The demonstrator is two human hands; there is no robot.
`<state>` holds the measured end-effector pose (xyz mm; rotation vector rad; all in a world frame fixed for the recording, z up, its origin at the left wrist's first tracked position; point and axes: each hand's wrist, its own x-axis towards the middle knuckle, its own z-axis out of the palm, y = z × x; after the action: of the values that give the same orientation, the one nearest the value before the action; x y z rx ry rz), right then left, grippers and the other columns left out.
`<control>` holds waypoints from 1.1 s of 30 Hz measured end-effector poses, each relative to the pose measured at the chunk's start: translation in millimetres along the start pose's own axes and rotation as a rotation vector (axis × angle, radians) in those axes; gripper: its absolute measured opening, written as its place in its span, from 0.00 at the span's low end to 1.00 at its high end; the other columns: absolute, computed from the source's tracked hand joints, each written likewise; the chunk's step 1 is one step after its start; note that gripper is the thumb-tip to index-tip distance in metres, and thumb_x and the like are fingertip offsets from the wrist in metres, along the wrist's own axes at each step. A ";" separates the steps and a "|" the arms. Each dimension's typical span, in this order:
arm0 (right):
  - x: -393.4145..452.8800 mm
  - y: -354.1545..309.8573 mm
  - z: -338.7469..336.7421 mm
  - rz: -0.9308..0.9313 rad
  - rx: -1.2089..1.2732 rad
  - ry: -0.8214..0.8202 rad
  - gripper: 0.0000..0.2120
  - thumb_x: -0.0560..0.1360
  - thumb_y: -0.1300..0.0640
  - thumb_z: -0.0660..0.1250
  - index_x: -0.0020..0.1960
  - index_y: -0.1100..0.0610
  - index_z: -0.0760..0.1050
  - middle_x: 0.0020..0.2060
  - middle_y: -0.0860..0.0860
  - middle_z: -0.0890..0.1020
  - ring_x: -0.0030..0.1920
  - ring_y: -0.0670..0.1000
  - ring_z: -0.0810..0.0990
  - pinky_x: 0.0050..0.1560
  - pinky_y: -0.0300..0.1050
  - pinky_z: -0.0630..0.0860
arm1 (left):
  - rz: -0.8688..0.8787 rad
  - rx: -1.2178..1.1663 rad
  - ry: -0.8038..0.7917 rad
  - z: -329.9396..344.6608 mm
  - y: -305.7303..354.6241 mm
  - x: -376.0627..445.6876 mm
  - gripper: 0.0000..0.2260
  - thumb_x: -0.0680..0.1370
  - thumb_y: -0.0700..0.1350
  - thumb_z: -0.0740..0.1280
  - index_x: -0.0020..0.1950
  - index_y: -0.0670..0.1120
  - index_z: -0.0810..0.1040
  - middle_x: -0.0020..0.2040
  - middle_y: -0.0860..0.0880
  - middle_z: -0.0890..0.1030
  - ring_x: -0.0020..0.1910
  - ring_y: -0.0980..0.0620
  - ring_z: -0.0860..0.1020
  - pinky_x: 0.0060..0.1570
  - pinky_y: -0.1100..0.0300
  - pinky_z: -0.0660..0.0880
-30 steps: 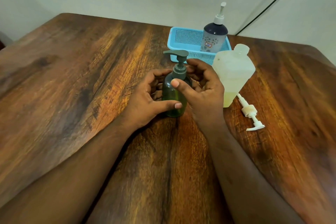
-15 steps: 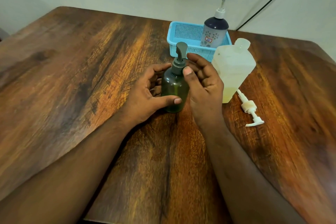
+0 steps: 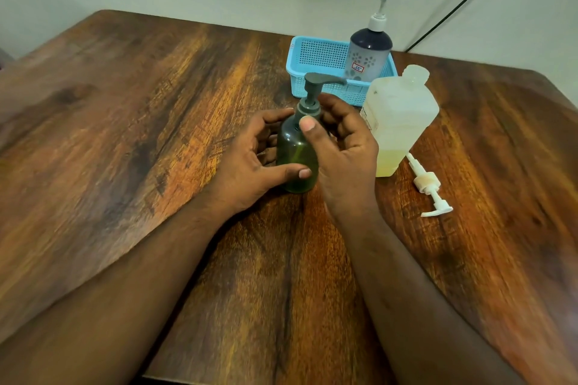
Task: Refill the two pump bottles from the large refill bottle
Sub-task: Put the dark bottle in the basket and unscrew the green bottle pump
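Note:
A small green pump bottle [image 3: 294, 153] stands upright at the middle of the wooden table [image 3: 125, 134]. My left hand [image 3: 247, 162] wraps its body, thumb across the lower front. My right hand [image 3: 341, 147] grips the grey pump collar [image 3: 308, 109] with thumb and fingers; the grey nozzle points right. The large translucent refill bottle [image 3: 400, 122], uncapped with a little yellowish liquid at the bottom, stands just right of my right hand. A second pump bottle [image 3: 369, 53], dark-topped with a white pump, stands in the blue basket [image 3: 316, 62].
A loose white pump head [image 3: 428, 186] lies on the table right of the refill bottle. A black cable [image 3: 463, 0] runs along the wall at the back right. The table's near edge is below my forearms.
The grey pump head has turned on the green bottle: its nozzle pointed left, then away, and now points right. Both hands stay on the bottle.

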<state>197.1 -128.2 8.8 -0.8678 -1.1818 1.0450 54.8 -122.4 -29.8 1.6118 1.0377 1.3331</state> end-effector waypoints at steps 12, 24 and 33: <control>-0.2 4.1 -0.1 -0.036 -0.019 0.030 0.15 0.80 0.62 0.60 0.65 0.57 0.74 0.60 0.52 0.80 0.62 0.49 0.78 0.63 0.55 0.75 | 0.021 -0.027 0.014 0.7 -0.9 0.3 0.33 0.64 0.46 0.80 0.64 0.57 0.71 0.64 0.50 0.77 0.62 0.50 0.78 0.56 0.58 0.78; -2.1 -3.6 2.3 -0.134 -0.152 0.004 0.18 0.78 0.64 0.64 0.67 0.61 0.72 0.58 0.52 0.80 0.60 0.46 0.79 0.60 0.47 0.77 | -0.004 -0.021 -0.012 0.3 -0.1 -2.1 0.33 0.65 0.47 0.79 0.67 0.52 0.70 0.64 0.50 0.77 0.63 0.51 0.78 0.58 0.55 0.78; 2.0 -25.2 -11.5 -0.385 -0.014 0.149 0.17 0.78 0.67 0.62 0.66 0.67 0.69 0.52 0.57 0.80 0.54 0.50 0.82 0.51 0.48 0.80 | -0.029 -0.023 0.002 -0.3 -5.0 -0.4 0.34 0.64 0.46 0.81 0.66 0.56 0.71 0.66 0.50 0.77 0.64 0.50 0.77 0.60 0.51 0.78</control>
<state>213.0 -134.0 30.8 -0.6804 -1.1729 0.6492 53.8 -120.9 -34.4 1.5729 1.0396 1.3226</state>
